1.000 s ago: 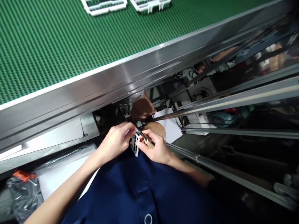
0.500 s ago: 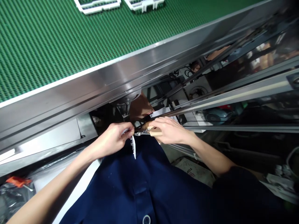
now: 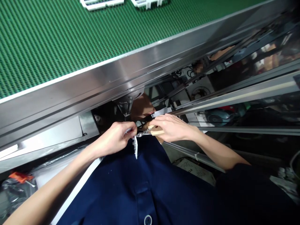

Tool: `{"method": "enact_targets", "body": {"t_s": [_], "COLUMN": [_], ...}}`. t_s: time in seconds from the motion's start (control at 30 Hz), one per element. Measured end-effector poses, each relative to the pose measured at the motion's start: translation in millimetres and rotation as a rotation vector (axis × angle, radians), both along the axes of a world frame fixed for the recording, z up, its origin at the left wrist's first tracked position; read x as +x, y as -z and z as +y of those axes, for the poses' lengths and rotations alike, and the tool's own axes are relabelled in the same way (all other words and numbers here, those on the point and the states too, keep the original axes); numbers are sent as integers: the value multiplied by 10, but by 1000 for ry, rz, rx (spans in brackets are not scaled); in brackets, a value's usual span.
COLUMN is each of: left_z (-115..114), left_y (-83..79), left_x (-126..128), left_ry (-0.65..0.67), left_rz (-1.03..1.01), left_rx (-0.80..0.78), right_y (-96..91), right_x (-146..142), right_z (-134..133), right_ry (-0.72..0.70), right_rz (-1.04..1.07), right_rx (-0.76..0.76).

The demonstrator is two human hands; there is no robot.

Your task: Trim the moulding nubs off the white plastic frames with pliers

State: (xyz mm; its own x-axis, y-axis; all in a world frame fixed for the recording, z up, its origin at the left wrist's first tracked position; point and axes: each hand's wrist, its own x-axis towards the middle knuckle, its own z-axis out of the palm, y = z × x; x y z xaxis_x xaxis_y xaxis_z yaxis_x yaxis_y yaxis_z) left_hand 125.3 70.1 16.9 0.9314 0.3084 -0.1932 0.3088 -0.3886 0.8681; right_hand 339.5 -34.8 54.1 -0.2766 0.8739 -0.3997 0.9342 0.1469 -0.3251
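My left hand [image 3: 120,136] pinches a white plastic part [image 3: 136,147], which hangs edge-on below the fingers in front of my dark blue shirt. Its upper portion is hidden by the hand. In my right hand [image 3: 172,127] is a pair of nippers [image 3: 156,132] with pale yellow handles, its metal jaws pointing left. The jaw tips meet the white part's edge right beside my left fingertips; whether they are closed on it I cannot tell. The fingers of my right hand wrap round the handles.
A green conveyor belt [image 3: 58,40] with a metal side rail [image 3: 112,75] runs across the top. Two white plastic frames, one of them a left frame [image 3: 103,4], lie on it. An orange-handled tool [image 3: 20,177] lies on clear plastic at lower left. Metal bars [image 3: 234,97] stretch along the right.
My view has shifted slightly, so the belt and frames sit a little higher. Both hands keep their hold on the white part and the nippers, with little movement.
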Motion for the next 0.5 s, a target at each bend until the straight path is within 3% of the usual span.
{"method": "enact_targets", "body": {"t_s": [0.23, 0.4, 0.5], "left_z": [-32, 22, -132], "left_y": [-21, 118, 53], "left_x": [-22, 12, 22], "left_ry": [17, 4, -38], "left_rz": [-13, -41, -51], "left_rx": [-1, -37, -36], "right_y": [-27, -71, -106], "right_x": [3, 40, -68], "right_z": [66, 67, 167], "right_ry": [-76, -111, -94], "right_rz": [-50, -97, 5], "right_rx": [20, -25, 58]}}
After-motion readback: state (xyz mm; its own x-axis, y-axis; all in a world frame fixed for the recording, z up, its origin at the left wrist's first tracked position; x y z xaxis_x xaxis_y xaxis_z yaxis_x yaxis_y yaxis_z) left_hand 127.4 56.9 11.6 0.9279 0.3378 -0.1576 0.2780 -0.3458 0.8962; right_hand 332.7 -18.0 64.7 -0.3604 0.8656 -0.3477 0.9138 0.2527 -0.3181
